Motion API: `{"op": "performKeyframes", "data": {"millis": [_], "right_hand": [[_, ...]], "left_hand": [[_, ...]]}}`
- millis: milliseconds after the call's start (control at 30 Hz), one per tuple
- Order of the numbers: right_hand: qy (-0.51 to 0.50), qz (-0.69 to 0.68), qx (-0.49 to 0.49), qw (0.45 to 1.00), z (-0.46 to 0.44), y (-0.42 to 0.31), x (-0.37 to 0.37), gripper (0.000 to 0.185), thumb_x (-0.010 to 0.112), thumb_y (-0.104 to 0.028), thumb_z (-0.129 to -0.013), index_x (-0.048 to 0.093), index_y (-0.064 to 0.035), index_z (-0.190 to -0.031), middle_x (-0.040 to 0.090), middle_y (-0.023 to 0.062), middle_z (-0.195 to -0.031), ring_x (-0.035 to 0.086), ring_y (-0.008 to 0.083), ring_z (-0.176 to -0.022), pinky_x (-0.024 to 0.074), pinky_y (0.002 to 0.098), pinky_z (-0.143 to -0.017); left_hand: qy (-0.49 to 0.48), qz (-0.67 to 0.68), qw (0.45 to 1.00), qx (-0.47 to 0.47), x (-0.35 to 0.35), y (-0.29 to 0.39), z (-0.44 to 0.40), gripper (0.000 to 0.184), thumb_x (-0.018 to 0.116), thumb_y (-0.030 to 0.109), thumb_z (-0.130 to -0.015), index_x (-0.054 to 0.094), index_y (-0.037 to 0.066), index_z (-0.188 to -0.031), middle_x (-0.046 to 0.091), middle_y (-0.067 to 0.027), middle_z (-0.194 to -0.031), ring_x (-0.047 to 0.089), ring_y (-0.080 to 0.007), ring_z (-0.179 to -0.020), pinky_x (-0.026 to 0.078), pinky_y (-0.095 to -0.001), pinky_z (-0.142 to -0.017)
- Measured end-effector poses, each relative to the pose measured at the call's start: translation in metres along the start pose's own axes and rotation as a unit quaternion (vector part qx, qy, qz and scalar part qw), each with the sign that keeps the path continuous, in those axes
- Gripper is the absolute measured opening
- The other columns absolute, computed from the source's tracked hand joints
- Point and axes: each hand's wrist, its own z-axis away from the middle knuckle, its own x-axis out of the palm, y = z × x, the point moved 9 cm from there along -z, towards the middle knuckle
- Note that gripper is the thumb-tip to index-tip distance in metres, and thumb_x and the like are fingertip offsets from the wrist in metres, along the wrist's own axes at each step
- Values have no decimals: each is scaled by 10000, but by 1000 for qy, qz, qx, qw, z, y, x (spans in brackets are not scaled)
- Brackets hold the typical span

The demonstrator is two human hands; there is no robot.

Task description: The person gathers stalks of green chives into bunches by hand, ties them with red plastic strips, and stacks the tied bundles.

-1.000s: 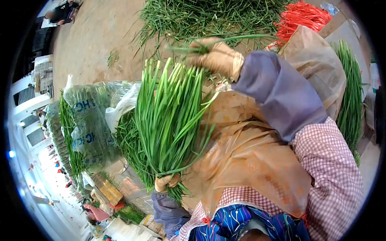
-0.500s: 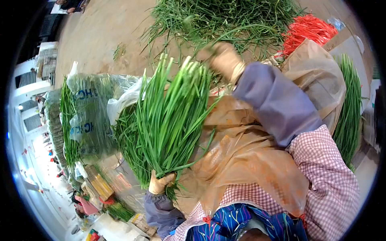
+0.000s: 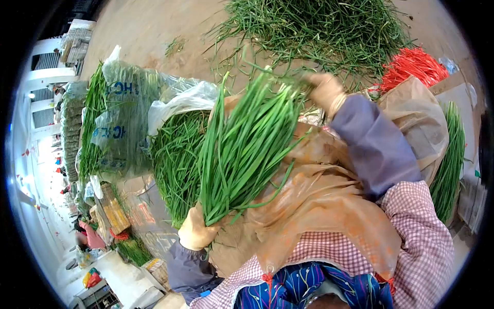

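Note:
A thick bunch of garlic chives (image 3: 247, 149) lies tilted across my lap, pale cut ends up and leaf tips down. My gloved left hand (image 3: 196, 230) is closed around its leafy lower end. By the pale ends, my gloved right hand (image 3: 325, 93) is slightly blurred, with its fingers curled in. A few smeared green blades run from it over the top of the bunch. More loose chives (image 3: 177, 159) lie just left of the bunch, partly under white plastic.
Ahead on the floor is a heap of loose green blades (image 3: 314, 31). Red ties (image 3: 414, 69) lie at the right, above another chive bundle (image 3: 448, 165). Bagged chives (image 3: 123, 121) stand at the left. A brown plastic sheet (image 3: 319, 201) covers my lap.
The view has shifted, moving the scene leftward and down in places. My left hand shows more fully at the bunch's lower end. My right hand stays by the pale ends, still moving.

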Motion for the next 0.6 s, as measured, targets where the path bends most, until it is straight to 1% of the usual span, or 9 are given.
{"op": "performKeyframes", "data": {"millis": [67,133,167,233,300,367,433,533,600], "right_hand": [[70,-29,136,988,-28,70,-46,404,642,-51,-834,612,-72,-1236,703,119,-984,654,190,-894,509,302,-823],[-3,339,63,939,-28,64,-78,499,700,-159,-799,576,-73,-1274,649,184,-1102,619,283,-1042,482,372,-911],[20,373,74,925,-6,14,-87,563,728,-267,-783,557,-64,-1280,581,206,-1226,523,349,-1184,414,424,-1009],[119,252,-149,949,-1,-39,-89,583,737,-304,-780,551,-64,-1277,533,204,-1297,472,352,-1241,379,442,-1046],[-10,138,-243,960,16,-111,-61,639,746,-336,-771,524,-85,-1315,501,202,-1337,455,321,-1266,365,454,-1057],[-142,188,-311,921,48,-153,-8,776,716,-517,-749,472,-127,-1374,452,208,-1386,377,355,-1322,261,517,-1103],[-124,197,-411,881,64,-176,24,888,628,-659,-737,369,-169,-1430,376,235,-1418,322,415,-1344,189,611,-1082],[-116,40,-556,822,93,-201,38,543,671,-425,-822,557,-136,-1267,460,181,-1351,391,401,-1301,250,586,-1058],[-49,-91,-576,811,97,-207,26,314,678,-177,-834,632,-122,-1140,575,128,-1204,541,334,-1144,409,481,-964]], "left_hand": [[8,-47,999,19,-2,4,3,536,775,232,-740,562,66,-1203,672,-183,-978,654,-385,-893,528,-407,-737],[13,-36,998,43,-3,6,0,549,770,226,-742,552,69,-1221,674,-189,-969,656,-384,-886,529,-403,-728],[-17,10,998,52,0,8,-5,577,759,208,-745,531,59,-1254,677,-200,-970,658,-376,-900,528,-399,-739],[-17,-22,998,56,-2,14,-8,594,749,191,-749,514,55,-1277,677,-202,-985,657,-375,-910,525,-398,-749],[-62,-21,997,36,-2,18,-12,662,736,173,-753,456,55,-1341,675,-207,-1009,655,-376,-932,520,-396,-774],[-81,-52,995,36,-4,27,-12,692,733,173,-757,424,55,-1365,674,-208,-1018,652,-378,-940,518,-394,-784],[-93,-56,992,58,-5,32,-14,725,726,171,-762,387,51,-1391,673,-211,-1027,651,-368,-963,513,-382,-808],[-128,-54,990,20,-7,35,-16,727,727,176,-765,384,33,-1390,679,-198,-1026,666,-325,-973,508,-369,-826],[-147,-10,988,42,-8,37,-17,754,733,160,-766,358,13,-1403,677,-190,-1053,663,-270,-1008,497,-349,-849]]}}
